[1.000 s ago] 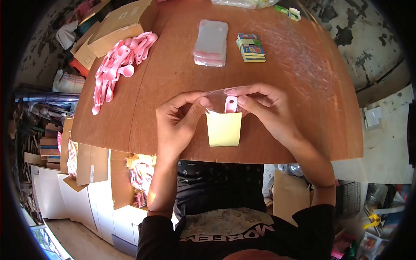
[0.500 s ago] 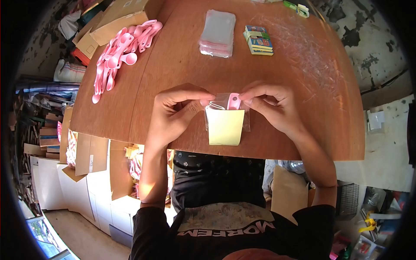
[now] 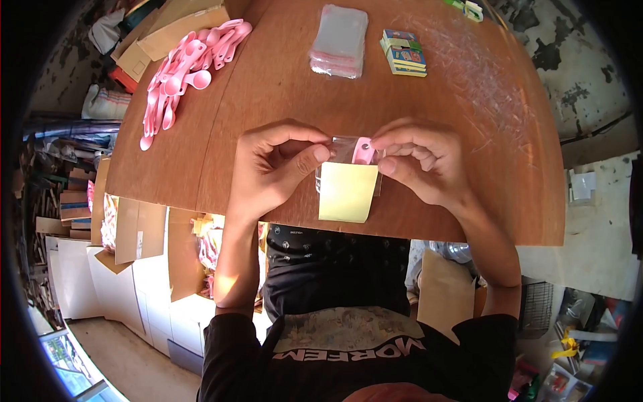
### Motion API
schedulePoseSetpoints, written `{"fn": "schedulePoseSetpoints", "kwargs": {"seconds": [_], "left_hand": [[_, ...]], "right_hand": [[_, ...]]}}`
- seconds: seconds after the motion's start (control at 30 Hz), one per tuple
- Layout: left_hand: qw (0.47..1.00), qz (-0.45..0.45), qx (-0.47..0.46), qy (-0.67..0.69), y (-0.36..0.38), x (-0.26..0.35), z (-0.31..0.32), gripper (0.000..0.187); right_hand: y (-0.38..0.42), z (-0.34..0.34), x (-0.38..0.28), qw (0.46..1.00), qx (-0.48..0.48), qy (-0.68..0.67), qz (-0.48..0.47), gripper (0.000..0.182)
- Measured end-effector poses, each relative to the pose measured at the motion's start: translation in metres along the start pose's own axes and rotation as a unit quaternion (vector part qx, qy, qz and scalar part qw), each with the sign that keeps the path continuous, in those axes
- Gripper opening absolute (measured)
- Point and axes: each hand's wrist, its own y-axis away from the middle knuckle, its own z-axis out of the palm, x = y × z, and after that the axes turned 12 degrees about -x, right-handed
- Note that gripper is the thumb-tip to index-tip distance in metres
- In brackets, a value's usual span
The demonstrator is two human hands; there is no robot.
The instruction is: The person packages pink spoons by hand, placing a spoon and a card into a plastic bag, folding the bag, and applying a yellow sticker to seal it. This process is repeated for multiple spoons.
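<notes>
A clear plastic bag (image 3: 343, 149) is stretched between my two hands just above the table's near edge. Inside it stand a pale yellow paper card (image 3: 348, 192) and a pink measuring spoon (image 3: 363, 151), whose holed handle end shows above the card. The spoon's lower part is hidden. My left hand (image 3: 274, 164) pinches the bag's upper left corner between thumb and index finger. At the upper right corner, my right hand (image 3: 425, 161) has its index fingertip by the spoon handle and its thumb lower on the bag's edge.
Pink measuring spoons (image 3: 181, 70) lie heaped at the left, beside a cardboard box (image 3: 181, 30). Farther back are a stack of clear bags (image 3: 339, 40) and a bundle of printed cards (image 3: 404, 53). Clear plastic strips (image 3: 475, 84) cover the table's right side.
My right thumb has moved down and apart from the index finger along the bag's edge. The bag has stayed between both hands. The whole view has shifted slightly.
</notes>
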Motion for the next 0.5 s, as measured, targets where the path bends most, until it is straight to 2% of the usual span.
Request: {"fn": "schedulePoseSetpoints", "kwargs": {"seconds": [0.2, 0.3, 0.33, 0.37, 0.4, 0.47, 0.5], "left_hand": [[0.998, -0.028, 0.016, -0.045, 0.001, -0.003, -0.003, 0.011], [0.998, -0.031, 0.029, -0.040, 0.003, -0.003, -0.001, 0.021], [0.999, -0.029, 0.033, -0.001, 0.002, -0.001, 0.002, 0.029], [0.998, -0.025, 0.036, 0.038, 0.002, 0.001, 0.004, 0.037], [0.998, -0.021, 0.037, 0.037, 0.002, 0.003, 0.003, 0.037], [0.996, -0.070, -0.055, 0.009, 0.009, 0.004, 0.000, 0.047], [0.995, -0.080, -0.049, 0.020, 0.016, 0.003, -0.001, 0.048]], "right_hand": [[0.001, 0.006, -0.002, 0.998, 0.005, 0.037, 0.043, 0.034], [0.001, 0.006, -0.003, 0.997, -0.005, 0.061, 0.052, 0.033], [0.002, 0.008, -0.003, 0.997, -0.006, 0.060, 0.052, 0.033], [0.003, 0.010, -0.003, 0.998, 0.018, 0.047, 0.044, 0.032], [0.003, 0.010, -0.003, 0.998, 0.042, 0.035, 0.034, 0.030], [0.004, 0.011, -0.003, 0.998, 0.033, 0.019, 0.046, 0.030], [0.005, 0.012, -0.004, 0.998, 0.027, -0.001, 0.062, 0.030]]}}
